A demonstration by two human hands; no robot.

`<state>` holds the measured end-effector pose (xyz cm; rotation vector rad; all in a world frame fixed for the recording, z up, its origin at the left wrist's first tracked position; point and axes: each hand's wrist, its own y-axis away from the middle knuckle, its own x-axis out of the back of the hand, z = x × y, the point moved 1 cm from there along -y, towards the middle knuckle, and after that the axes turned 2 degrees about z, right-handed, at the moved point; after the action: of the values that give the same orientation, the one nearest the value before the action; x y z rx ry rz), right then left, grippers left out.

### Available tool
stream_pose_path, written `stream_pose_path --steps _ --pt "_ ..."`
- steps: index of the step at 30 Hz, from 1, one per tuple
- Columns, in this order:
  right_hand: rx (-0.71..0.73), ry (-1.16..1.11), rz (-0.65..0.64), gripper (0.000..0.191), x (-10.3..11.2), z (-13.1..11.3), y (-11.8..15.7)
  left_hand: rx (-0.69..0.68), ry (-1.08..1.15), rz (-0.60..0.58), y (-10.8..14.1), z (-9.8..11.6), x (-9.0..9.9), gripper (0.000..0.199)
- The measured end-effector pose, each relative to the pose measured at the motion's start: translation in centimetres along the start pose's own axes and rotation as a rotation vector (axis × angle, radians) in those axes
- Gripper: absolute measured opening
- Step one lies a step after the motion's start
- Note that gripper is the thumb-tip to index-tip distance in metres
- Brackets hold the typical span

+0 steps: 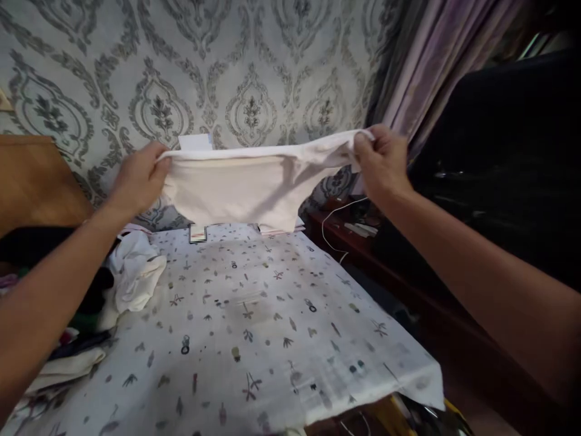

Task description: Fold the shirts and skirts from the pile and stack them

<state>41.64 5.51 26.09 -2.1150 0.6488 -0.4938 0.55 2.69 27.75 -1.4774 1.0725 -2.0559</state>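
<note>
A cream garment (227,188) is hanging above the desk (254,327), in front of its far edge as seen here; whether its lower edge is touching the cloth cover cannot be told. Its long axis is running left to right, the right end slightly higher. Neither hand is nearer: the left hand (141,177) is gripping the left upper corner and the right hand (385,158) is pinching the right one, stretching the top edge between them. Clothes (136,269) are lying heaped along the desk's left edge.
</note>
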Motion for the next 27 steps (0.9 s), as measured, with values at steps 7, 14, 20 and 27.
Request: stream_pose_path --steps 7,14,20,27 --pt "0.038 0.191 -0.260 0.037 7.2 -3.3 11.5 -0.045 0.086 -0.304 8.5 0.2 1.2 0.034" --pt "-0.305 0.169 -0.833 0.043 9.5 1.2 25.8 -0.043 0.323 -0.897 22.6 -1.2 -4.1 0.037" --pt "-0.390 0.210 -0.690 0.036 9.8 3.3 31.6 -0.045 0.391 -1.015 27.0 -2.8 -4.9 0.030" --pt "-0.853 0.225 -0.243 0.079 11.6 4.9 34.8 0.269 0.200 -0.807 28.6 -6.4 -5.3 0.043"
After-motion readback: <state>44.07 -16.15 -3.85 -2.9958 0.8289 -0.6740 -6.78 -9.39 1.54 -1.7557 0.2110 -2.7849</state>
